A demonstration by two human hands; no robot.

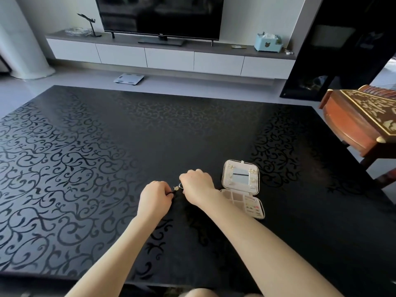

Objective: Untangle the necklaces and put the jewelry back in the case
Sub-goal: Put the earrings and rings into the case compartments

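Both hands are out over the black swirly-patterned surface (85,168), about midway between its left and right edges and closer to the near edge than the far one. The left hand (154,196) has its fingers curled in, pinching a dark bit of the necklaces (177,188). The right hand (196,184) is curled over the other end, knuckles up, pinching it too. Only a little jewelry shows between them: a pale bead or two and a small ring, too tiny to make out more. The case (230,166) lies open on the surface just beside the right wrist, toward the right edge. Its mirrored lid is toward the far edge, and its compartment tray, with small pieces in it, toward the near edge. Past the far edge there's a TV (159,16) on a low white cabinet (171,57), and a bathroom scale (128,78) on the floor.
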